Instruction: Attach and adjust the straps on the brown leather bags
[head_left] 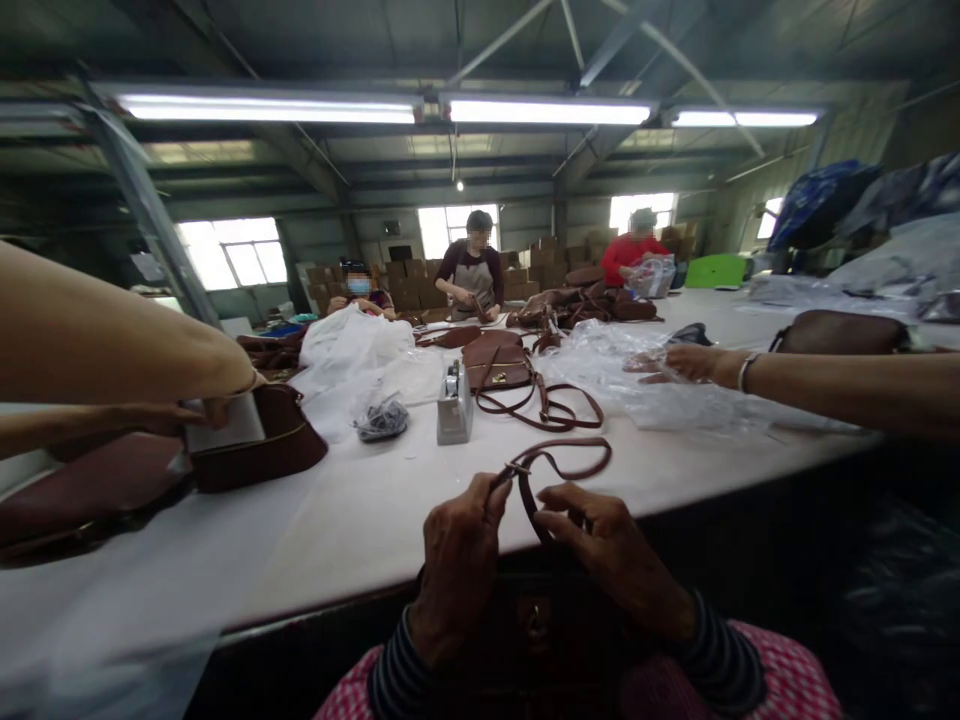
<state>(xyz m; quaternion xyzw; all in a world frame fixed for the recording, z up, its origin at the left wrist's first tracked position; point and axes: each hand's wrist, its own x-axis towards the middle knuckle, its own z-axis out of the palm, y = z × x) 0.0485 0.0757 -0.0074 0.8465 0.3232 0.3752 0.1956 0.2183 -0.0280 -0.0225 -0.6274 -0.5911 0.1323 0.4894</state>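
Observation:
My left hand (459,560) is closed on a thin brown leather strap (525,500), gripping it just below its small metal buckle (516,468). My right hand (611,545) has curled fingers, thumb and fingertips at the hanging part of the same strap. Beyond the buckle, the strap loops out over the white tabletop. Below my hands, in shadow, is a dark bag with a metal clasp (535,618), close to my body at the table edge. Most of this bag is too dark to make out.
A grey tape dispenser (454,405) stands ahead, beside a brown handbag (497,360) with a looped strap. Clear plastic wrap (615,375) lies right, under a co-worker's hand (697,365). Left, another person's hands work at an open brown bag (259,445). More people stand across the table.

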